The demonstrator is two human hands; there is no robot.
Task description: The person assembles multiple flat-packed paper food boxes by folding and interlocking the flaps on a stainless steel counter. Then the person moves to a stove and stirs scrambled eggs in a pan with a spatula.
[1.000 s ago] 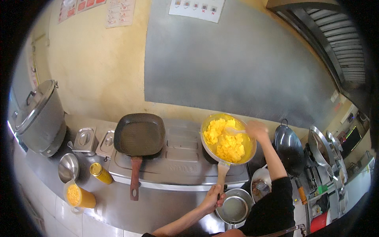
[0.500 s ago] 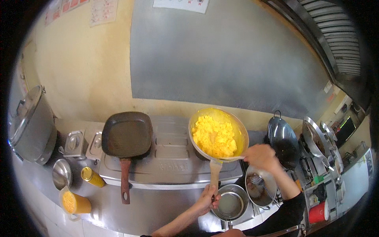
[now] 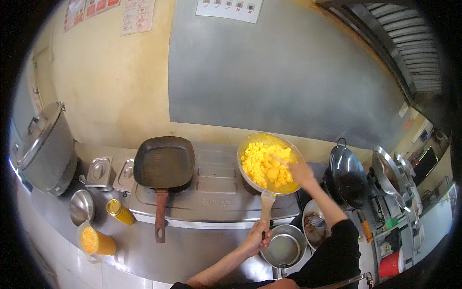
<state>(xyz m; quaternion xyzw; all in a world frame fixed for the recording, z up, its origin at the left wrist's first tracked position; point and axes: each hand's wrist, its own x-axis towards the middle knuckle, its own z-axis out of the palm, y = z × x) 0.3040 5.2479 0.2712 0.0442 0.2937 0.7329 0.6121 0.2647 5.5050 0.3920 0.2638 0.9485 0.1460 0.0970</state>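
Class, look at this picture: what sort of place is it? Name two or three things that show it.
Probably a commercial or canteen kitchen: a long steel counter with a stove, a big lidded steel pot, a wok, and a pan of yellow scrambled egg being stirred.

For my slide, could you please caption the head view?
Left hand grips the pan handle; right hand stirs yellow scrambled egg.

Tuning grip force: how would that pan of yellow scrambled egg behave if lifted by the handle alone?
The frying pan is likely front-heavy: the egg heaps in the bowl, far from the wooden handle the left hand grips. It would probably tip forward. The egg looks loose, so it may slide when tilted.
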